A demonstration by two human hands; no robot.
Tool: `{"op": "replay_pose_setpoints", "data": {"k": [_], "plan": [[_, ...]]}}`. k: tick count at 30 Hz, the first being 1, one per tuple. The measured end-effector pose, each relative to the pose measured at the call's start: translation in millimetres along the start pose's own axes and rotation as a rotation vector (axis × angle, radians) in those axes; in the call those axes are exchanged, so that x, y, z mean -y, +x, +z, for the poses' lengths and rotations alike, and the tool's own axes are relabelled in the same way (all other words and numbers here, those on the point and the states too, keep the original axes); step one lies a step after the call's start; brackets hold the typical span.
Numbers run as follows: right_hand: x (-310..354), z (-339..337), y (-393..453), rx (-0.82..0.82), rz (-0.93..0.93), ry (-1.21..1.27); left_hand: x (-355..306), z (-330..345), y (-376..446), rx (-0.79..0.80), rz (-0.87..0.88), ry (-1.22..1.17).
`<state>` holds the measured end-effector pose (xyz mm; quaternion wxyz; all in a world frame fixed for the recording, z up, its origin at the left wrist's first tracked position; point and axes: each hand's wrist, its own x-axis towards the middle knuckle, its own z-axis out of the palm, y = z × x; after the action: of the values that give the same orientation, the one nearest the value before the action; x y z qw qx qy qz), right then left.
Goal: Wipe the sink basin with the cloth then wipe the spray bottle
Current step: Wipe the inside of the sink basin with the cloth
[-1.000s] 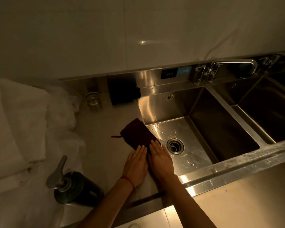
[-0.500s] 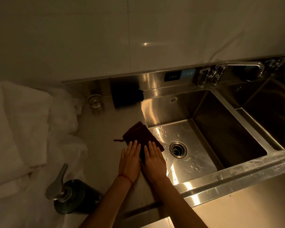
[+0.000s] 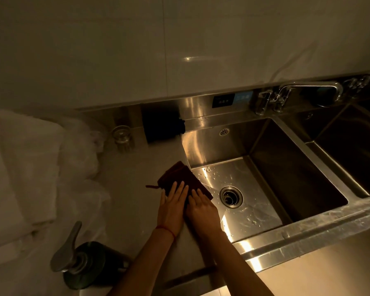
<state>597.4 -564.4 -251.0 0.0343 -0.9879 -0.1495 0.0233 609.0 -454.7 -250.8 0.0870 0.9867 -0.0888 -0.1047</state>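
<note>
Where the counter meets the left rim of the sink basin [image 3: 265, 167], a dark maroon cloth [image 3: 179, 178] lies flat, folded to a rough rectangle, with a thin loop of cord trailing from its left corner. Its right edge overhangs the basin rim slightly. Both hands rest palm-down on the near half of the cloth, fingers extended and together, neither closed around it: the left hand [image 3: 172, 207] presses the left portion, the right hand [image 3: 202, 210] the right portion, thumbs side by side and almost touching. A red string circles the left wrist. Inside the basin, water droplets are scattered over the steel floor around the round drain [image 3: 231, 197]; no other contents are visible. A second basin [image 3: 350, 146] adjoins on the right, dark inside. A dark pump bottle [image 3: 83, 263] stands on the counter at near left, well apart from the hands. A small glass [image 3: 122, 136] stands by the backsplash.
</note>
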Motion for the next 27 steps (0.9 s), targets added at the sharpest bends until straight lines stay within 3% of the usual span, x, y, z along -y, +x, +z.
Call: {"op": "replay_pose_setpoints", "data": {"k": [11, 18, 27], "plan": [[-10.3, -0.5, -21.8, -0.156, -0.037, -0.049, -2.3, 10.6, -1.4, -0.008, 0.074, 0.039], [-15.4, -7.4, -37.5, -0.113, -0.013, 0.224, -4.5, 20.2, -10.8, -0.025, 0.108, -0.079], [-33.6, -5.8, -53.7, -0.07, -0.077, 0.202, -9.8, 29.5, -23.8, -0.053, 0.163, -0.119]]}}
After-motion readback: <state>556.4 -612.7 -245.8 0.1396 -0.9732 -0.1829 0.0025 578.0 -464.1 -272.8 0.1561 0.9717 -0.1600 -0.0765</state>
